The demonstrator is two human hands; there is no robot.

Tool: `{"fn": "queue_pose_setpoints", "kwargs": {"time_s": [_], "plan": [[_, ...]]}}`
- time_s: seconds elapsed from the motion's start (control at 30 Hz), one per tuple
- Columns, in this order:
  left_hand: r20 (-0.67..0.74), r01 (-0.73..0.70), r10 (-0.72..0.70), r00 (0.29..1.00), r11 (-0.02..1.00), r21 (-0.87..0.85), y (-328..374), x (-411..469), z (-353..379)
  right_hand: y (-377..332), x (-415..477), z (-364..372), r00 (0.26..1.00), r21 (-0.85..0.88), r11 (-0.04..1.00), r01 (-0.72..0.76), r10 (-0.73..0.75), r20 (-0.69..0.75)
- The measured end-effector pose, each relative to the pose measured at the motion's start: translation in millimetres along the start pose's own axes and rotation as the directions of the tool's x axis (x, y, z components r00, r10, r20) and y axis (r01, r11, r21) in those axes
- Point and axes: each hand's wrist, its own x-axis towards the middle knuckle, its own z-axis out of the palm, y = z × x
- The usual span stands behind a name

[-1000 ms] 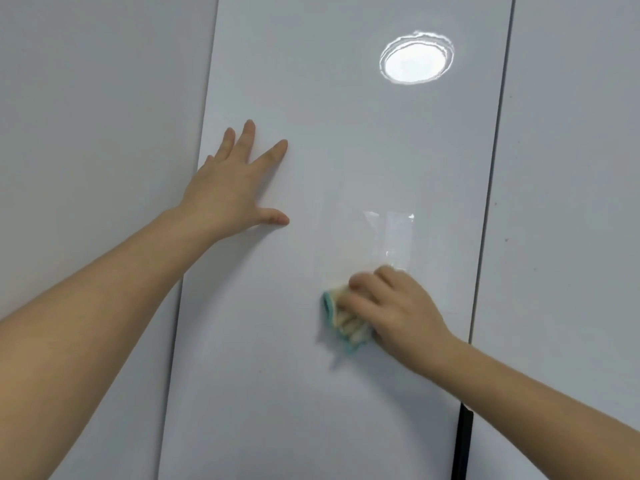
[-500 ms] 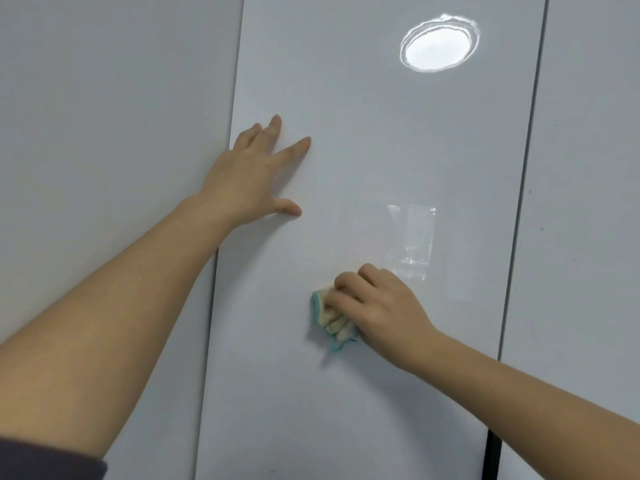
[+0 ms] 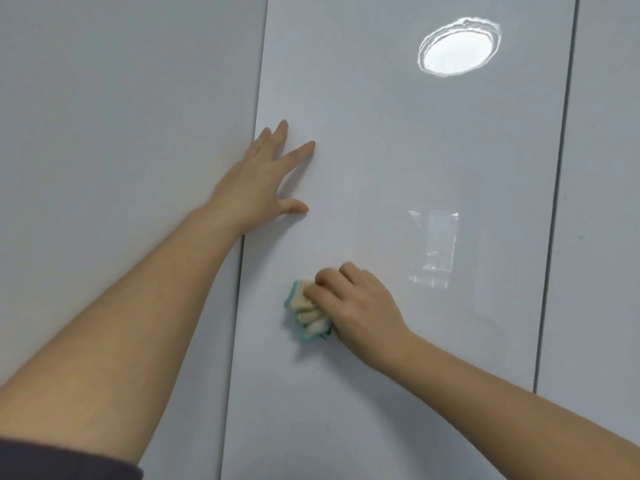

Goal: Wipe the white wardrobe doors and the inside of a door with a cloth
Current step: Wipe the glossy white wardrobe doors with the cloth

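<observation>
White gloss, 3 wardrobe doors logged on my feed: left door (image 3: 121, 133), middle door (image 3: 398, 358), right door (image 3: 606, 237), parted by 2 thin dark gaps.

Item 1, left hand (image 3: 256, 188): flat on the middle door at its left edge. The left fingers (image 3: 298, 152) are straight and spread, pointing up, with the thumb out to the side. It holds nothing.

Item 2, right hand (image 3: 356, 306): the right fingers (image 3: 325, 292) are curled over the cloth and press it to the middle door, knuckles toward me.

Item 3, cloth (image 3: 306, 315): cream with blue-green edging, bunched in folds. It shows beyond and under the right fingertips, touching the door. It sits below the left thumb, well apart from it.

Item 4, clear film (image 3: 433, 251): shiny rectangular patch on the middle door, past the right knuckles toward the right door, near the hand but apart from it.

Item 5, lamp glare (image 3: 459, 51): bright oval reflection high on the middle door, well above both sets of fingers.

Item 6, sleeve (image 3: 62, 459): dark fabric on the left upper arm, at the bottom corner of my view. Both forearms are bare.
</observation>
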Motion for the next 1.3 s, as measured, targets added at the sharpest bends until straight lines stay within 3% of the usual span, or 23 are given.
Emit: {"fn": "queue_pose_setpoints", "kwargs": {"time_s": [0.1,0.3,0.5,0.6,0.77,1.0,1.1,1.2,1.3], "plan": [[0.022,0.017,-0.017,1.0,1.0,0.012,1,1,1,-1,27,6,0.982,-0.002,0.988,-0.154,0.153,-0.108],[0.038,0.029,-0.029,0.999,1.0,-0.01,3,0,-1,-38,2,27,0.996,-0.035,0.997,0.075,-0.076,-0.044],[0.033,0.024,-0.024,0.999,1.0,-0.007,3,2,0,-28,48,33,0.989,-0.019,0.996,-0.089,0.086,-0.116],[0.034,0.031,-0.031,0.999,0.999,-0.007,3,2,-1,-38,50,41,0.988,-0.019,0.997,-0.08,0.077,-0.136],[0.04,0.038,-0.038,0.998,0.999,-0.004,5,1,-3,-58,25,48,0.989,-0.029,0.99,0.137,-0.139,-0.048],[0.018,0.038,-0.039,0.999,0.999,0.027,5,1,1,-30,69,38,0.994,-0.042,0.997,-0.057,0.053,-0.092],[0.038,0.042,-0.043,0.998,0.999,0.026,6,0,-1,-52,35,48,0.996,-0.034,0.997,0.069,-0.071,-0.054],[0.055,0.045,-0.047,0.997,0.999,0.026,8,-2,-2,-61,-2,43,0.973,-0.021,0.976,0.215,-0.213,0.087],[0.056,0.05,-0.053,0.997,0.998,0.042,9,-2,-1,-33,5,22,0.987,-0.026,0.99,0.139,-0.137,0.082]]}}
